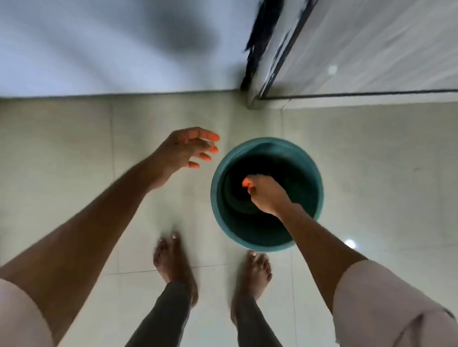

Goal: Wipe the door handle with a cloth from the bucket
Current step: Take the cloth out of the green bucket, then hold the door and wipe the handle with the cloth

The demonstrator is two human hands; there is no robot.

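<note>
A teal bucket (312, 164) stands on the tiled floor just ahead of my bare feet. Its inside is dark, and I cannot make out a cloth in it. My right hand (267, 194) reaches down into the bucket's mouth with its fingers curled; whether it grips anything is hidden by the dark. My left hand (187, 151) hovers to the left of the bucket, above the floor, its fingers spread and holding nothing. No door handle shows in the head view.
A white wall (110, 37) runs across the top left. A door with a dark frame (283, 47) stands at the upper right, its lower edge near the bucket. Pale floor tiles (380, 166) surround my feet (176, 265).
</note>
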